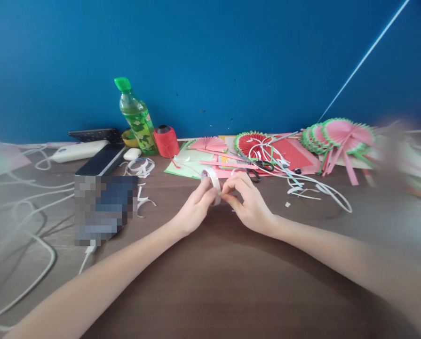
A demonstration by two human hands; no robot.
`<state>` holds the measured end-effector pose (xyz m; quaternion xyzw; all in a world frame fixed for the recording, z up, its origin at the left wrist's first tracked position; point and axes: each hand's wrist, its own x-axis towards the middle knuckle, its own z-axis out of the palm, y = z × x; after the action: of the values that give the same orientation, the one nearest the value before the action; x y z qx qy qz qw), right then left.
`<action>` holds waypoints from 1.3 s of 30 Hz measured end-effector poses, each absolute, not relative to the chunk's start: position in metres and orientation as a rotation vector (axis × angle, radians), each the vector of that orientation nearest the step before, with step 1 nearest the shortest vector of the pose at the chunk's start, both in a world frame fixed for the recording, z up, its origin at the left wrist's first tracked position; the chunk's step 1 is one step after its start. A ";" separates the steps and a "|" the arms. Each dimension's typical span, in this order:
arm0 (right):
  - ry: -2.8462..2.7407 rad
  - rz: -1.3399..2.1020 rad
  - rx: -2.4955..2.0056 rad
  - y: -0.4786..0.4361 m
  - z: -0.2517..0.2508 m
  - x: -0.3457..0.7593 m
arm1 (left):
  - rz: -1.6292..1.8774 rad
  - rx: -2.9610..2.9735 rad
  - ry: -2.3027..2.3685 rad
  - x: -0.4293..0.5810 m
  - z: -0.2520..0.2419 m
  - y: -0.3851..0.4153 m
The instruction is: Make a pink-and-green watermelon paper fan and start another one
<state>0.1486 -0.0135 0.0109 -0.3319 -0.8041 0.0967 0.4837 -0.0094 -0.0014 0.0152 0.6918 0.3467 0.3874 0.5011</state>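
Observation:
Over the middle of the brown table (217,282), my left hand (194,207) holds a small white roll of tape (212,181) upright, fingers wrapped round its lower rim. My right hand (249,202) meets it from the right, thumb and forefinger pinched at the roll's edge. What they pinch is too small to make out. Black-handled scissors (258,169) lie just beyond my right hand among white paper strips (312,188).
Pleated watermelon paper fans (337,134) and red and pink paper (295,155) lie at the back right. A green bottle (136,115), a red thread spool (166,141), a phone (102,160), a blurred-out device (104,209) and white cables (37,245) fill the left.

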 end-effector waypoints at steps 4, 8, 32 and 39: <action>-1.959 0.263 -0.824 -0.014 0.010 0.149 | 0.894 1.754 0.824 -0.011 0.015 0.000; -1.959 0.274 -0.827 -0.015 0.010 0.149 | 0.828 1.821 0.854 -0.014 0.013 0.001; -1.927 0.299 -0.728 -0.014 0.006 0.150 | 0.928 1.593 0.746 -0.013 0.015 0.007; -1.879 0.389 -0.767 -0.013 0.005 0.152 | 0.882 1.496 0.659 -0.011 0.017 0.004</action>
<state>0.1515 -0.0128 0.0052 -0.3190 -0.7810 0.1616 0.5121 -0.0113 0.0043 0.0169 0.6450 0.2842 0.3804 0.5988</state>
